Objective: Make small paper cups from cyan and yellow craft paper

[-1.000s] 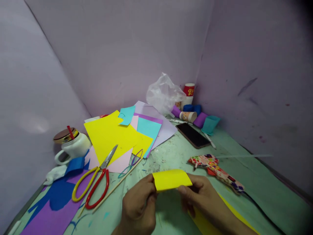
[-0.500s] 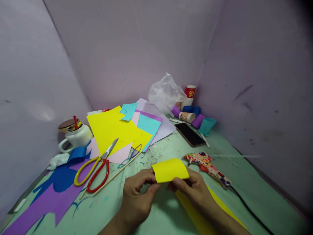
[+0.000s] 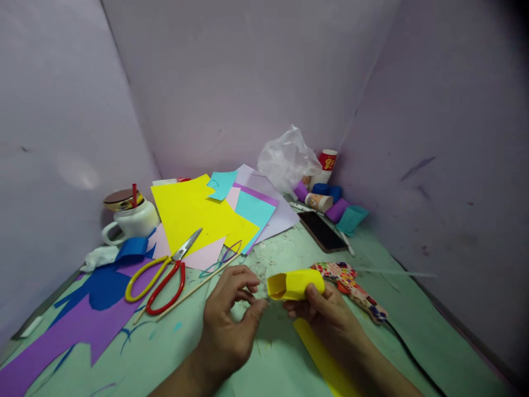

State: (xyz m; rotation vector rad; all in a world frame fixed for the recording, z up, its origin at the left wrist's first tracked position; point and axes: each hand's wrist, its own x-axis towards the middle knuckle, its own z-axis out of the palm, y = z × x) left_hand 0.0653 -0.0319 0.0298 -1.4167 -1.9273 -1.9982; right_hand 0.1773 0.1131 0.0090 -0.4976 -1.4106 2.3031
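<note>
My right hand [image 3: 328, 317] grips a small yellow paper [image 3: 294, 285] that is curled into a loose tube, its open end facing left. My left hand [image 3: 229, 322] sits just left of the tube, fingers bent and apart, its thumb tip at the tube's left end. Whether the thumb touches the paper I cannot tell. Both hands hover low over the green table [image 3: 264, 364]. A yellow strip [image 3: 320, 358] lies on the table under my right wrist.
Red and yellow scissors [image 3: 163, 274] and a thin wooden stick [image 3: 194, 289] lie to the left. Coloured sheets [image 3: 206, 218], a white lidded mug [image 3: 128, 218], a phone [image 3: 321, 231], a patterned glue gun [image 3: 351, 286], paper rolls, cups and a plastic bag [image 3: 287, 160] fill the back. Purple walls enclose the table.
The flat folded yellow paper has been rolled into a tube. My left hand has let go of its pinch and opened; my right hand keeps hold.
</note>
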